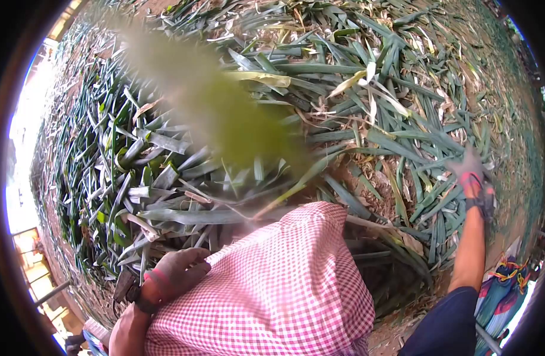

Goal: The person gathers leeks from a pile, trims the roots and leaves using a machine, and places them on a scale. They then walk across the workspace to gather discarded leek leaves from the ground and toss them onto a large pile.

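My left hand (178,272), in a dark glove with a red cuff, rests at the edge of a pink-and-white checkered cloth (266,285) draped over my lap. Its fingers lie loosely bent and apart, with nothing visible in them. Stretched far out to the right, my right hand (469,169) wears a similar glove and is slightly blurred. Its fingers look spread over cut green leek-like leaves (421,148); I cannot tell whether they touch. Both wrists carry a black strap with a dark device. Trimmed leek-like stalks (165,178) lie piled ahead of my left hand.
A blurred green leaf (249,130) hangs close to the camera, hiding part of the pile. Bare soil and dry scraps (385,184) show between leaves. A colourful bundle (504,291) with yellow cord sits at the right beside a pole (489,339).
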`<state>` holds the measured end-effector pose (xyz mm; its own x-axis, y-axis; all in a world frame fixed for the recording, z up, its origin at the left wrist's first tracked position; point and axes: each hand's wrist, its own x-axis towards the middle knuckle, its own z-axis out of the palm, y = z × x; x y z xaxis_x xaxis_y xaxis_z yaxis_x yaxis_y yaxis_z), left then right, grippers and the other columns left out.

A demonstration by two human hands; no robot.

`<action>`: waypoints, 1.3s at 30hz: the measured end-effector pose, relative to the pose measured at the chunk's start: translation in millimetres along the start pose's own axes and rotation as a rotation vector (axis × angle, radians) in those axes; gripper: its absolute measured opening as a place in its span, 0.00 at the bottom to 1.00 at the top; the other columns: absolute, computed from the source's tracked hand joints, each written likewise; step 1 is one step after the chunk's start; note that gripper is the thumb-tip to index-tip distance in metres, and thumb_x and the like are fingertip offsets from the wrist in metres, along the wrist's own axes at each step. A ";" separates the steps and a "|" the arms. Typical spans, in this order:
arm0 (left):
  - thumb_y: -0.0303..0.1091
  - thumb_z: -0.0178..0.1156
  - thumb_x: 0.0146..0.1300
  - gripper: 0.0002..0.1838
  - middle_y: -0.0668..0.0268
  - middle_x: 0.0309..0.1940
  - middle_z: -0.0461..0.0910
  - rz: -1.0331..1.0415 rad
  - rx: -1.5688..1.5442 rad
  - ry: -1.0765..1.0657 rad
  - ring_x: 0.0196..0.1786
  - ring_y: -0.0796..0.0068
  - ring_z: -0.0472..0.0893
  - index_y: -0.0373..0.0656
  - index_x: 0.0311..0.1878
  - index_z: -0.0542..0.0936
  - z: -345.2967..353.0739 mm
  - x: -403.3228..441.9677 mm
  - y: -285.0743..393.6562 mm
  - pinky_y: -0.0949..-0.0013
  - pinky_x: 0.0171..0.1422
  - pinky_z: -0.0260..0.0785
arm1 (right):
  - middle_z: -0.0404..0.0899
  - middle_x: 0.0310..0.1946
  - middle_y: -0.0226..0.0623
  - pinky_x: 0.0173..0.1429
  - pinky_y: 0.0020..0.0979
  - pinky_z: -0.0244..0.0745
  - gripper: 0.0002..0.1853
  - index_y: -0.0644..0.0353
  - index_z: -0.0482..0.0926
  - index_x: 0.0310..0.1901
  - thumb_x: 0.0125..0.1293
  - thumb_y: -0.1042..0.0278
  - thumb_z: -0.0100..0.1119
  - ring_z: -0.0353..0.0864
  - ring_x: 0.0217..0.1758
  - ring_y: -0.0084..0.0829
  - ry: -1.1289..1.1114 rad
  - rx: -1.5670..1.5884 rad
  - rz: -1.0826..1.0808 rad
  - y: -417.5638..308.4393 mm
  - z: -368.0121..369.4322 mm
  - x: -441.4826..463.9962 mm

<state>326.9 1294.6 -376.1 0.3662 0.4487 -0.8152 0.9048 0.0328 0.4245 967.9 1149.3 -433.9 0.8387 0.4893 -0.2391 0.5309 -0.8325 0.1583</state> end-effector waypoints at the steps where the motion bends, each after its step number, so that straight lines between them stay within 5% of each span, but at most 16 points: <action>1: 0.40 0.64 0.65 0.20 0.53 0.44 0.86 0.011 0.008 -0.002 0.46 0.62 0.87 0.38 0.55 0.81 -1.5 1.9 4.3 0.65 0.53 0.77 | 0.64 0.70 0.55 0.77 0.44 0.59 0.49 0.60 0.63 0.71 0.48 0.58 0.77 0.63 0.74 0.53 0.011 0.025 -0.224 -30.1 3.2 -1.2; 3: 0.39 0.65 0.64 0.20 0.53 0.44 0.86 0.036 -0.012 0.022 0.46 0.63 0.87 0.38 0.55 0.81 -3.2 0.5 1.5 0.65 0.53 0.77 | 0.63 0.72 0.54 0.79 0.43 0.55 0.54 0.60 0.61 0.73 0.44 0.59 0.79 0.61 0.76 0.49 0.077 0.357 -0.617 -109.2 27.8 3.9; 5: 0.38 0.66 0.64 0.20 0.54 0.44 0.86 0.040 -0.038 0.070 0.45 0.63 0.87 0.38 0.55 0.81 -5.7 -2.9 -7.6 0.66 0.52 0.77 | 0.61 0.73 0.51 0.79 0.45 0.55 0.61 0.60 0.57 0.74 0.39 0.48 0.82 0.58 0.77 0.52 0.113 0.375 -0.888 -203.7 47.6 21.7; 11: 0.33 0.66 0.64 0.18 0.59 0.42 0.87 -0.145 -0.218 0.147 0.44 0.72 0.86 0.37 0.55 0.81 0.3 -55.4 -54.7 0.69 0.50 0.77 | 0.58 0.74 0.54 0.75 0.56 0.57 0.67 0.55 0.48 0.78 0.40 0.41 0.80 0.57 0.78 0.53 0.034 0.014 -0.877 -407.5 46.2 -14.8; 13: 0.34 0.66 0.64 0.18 0.60 0.39 0.87 -0.215 -0.216 0.167 0.42 0.75 0.85 0.38 0.55 0.81 6.9 -69.2 -62.0 0.69 0.50 0.77 | 0.62 0.72 0.53 0.70 0.53 0.67 0.55 0.57 0.52 0.76 0.50 0.51 0.73 0.66 0.72 0.52 0.073 -0.021 -0.777 -438.3 113.9 -7.8; 15: 0.36 0.67 0.64 0.18 0.59 0.38 0.87 -0.305 -0.297 0.157 0.42 0.74 0.85 0.38 0.54 0.81 10.1 -77.5 -60.8 0.69 0.49 0.77 | 0.72 0.64 0.55 0.62 0.50 0.74 0.39 0.60 0.61 0.71 0.59 0.57 0.61 0.76 0.64 0.52 0.051 -0.026 -0.789 -436.4 108.0 -20.8; 18: 0.38 0.67 0.64 0.19 0.55 0.40 0.87 -0.232 -0.203 0.121 0.44 0.70 0.87 0.37 0.54 0.81 9.4 -76.2 -63.9 0.68 0.49 0.77 | 0.84 0.37 0.56 0.46 0.48 0.82 0.12 0.61 0.75 0.46 0.62 0.68 0.53 0.86 0.44 0.55 -0.074 0.383 -0.697 -429.2 125.0 -26.1; 19: 0.38 0.67 0.64 0.19 0.55 0.40 0.87 -0.199 -0.169 0.120 0.45 0.68 0.87 0.37 0.54 0.81 5.1 -72.5 -59.4 0.67 0.50 0.77 | 0.85 0.34 0.54 0.44 0.49 0.82 0.10 0.61 0.76 0.44 0.64 0.68 0.51 0.86 0.40 0.55 0.021 0.384 -0.742 -419.0 140.7 -35.3; 21: 0.38 0.67 0.63 0.20 0.54 0.41 0.87 -0.081 -0.084 0.160 0.45 0.65 0.87 0.38 0.54 0.81 -5.1 -62.1 -43.1 0.66 0.50 0.78 | 0.85 0.36 0.51 0.47 0.48 0.81 0.12 0.59 0.84 0.42 0.62 0.62 0.60 0.86 0.43 0.54 -0.052 0.436 -0.639 -399.1 148.3 -55.6; 26: 0.38 0.66 0.64 0.19 0.53 0.41 0.86 0.074 -0.056 0.183 0.45 0.62 0.87 0.38 0.54 0.81 -6.1 -43.9 -30.8 0.64 0.51 0.78 | 0.84 0.42 0.51 0.52 0.46 0.80 0.20 0.60 0.79 0.50 0.58 0.60 0.65 0.84 0.48 0.52 0.054 0.272 -0.640 -195.7 116.5 -38.2; 32: 0.42 0.63 0.65 0.21 0.51 0.42 0.86 0.117 0.052 0.046 0.47 0.54 0.86 0.38 0.56 0.80 -4.2 -35.1 -31.1 0.59 0.53 0.77 | 0.82 0.49 0.52 0.58 0.45 0.78 0.33 0.62 0.73 0.60 0.53 0.58 0.71 0.82 0.53 0.50 0.264 -0.103 -0.090 51.7 47.9 23.5; 35: 0.37 0.66 0.64 0.20 0.55 0.40 0.87 0.167 0.104 0.054 0.44 0.63 0.87 0.39 0.56 0.80 -2.5 -32.4 -35.0 0.64 0.51 0.79 | 0.81 0.52 0.52 0.61 0.44 0.77 0.40 0.62 0.70 0.64 0.50 0.57 0.74 0.81 0.56 0.49 0.335 -0.220 -0.047 33.6 8.1 3.8; 37: 0.35 0.66 0.63 0.19 0.55 0.40 0.87 0.194 0.069 0.080 0.43 0.65 0.87 0.37 0.55 0.80 -1.4 -29.6 -36.6 0.65 0.51 0.79 | 0.80 0.55 0.52 0.63 0.43 0.76 0.45 0.63 0.68 0.68 0.49 0.57 0.76 0.81 0.58 0.48 0.343 -0.099 -0.308 -37.9 5.0 -24.5; 39: 0.34 0.67 0.63 0.19 0.55 0.41 0.87 0.178 0.042 0.083 0.43 0.66 0.87 0.35 0.55 0.80 -1.9 -30.3 -34.4 0.66 0.51 0.79 | 0.71 0.65 0.52 0.73 0.44 0.63 0.49 0.60 0.67 0.68 0.43 0.54 0.79 0.69 0.69 0.51 0.320 0.178 -0.690 -124.7 36.1 -41.4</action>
<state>284.3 1281.6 -365.2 0.5039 0.5163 -0.6925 0.8361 -0.0901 0.5412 862.7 1223.5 -478.4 0.3345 0.9402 0.0646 0.9404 -0.3284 -0.0887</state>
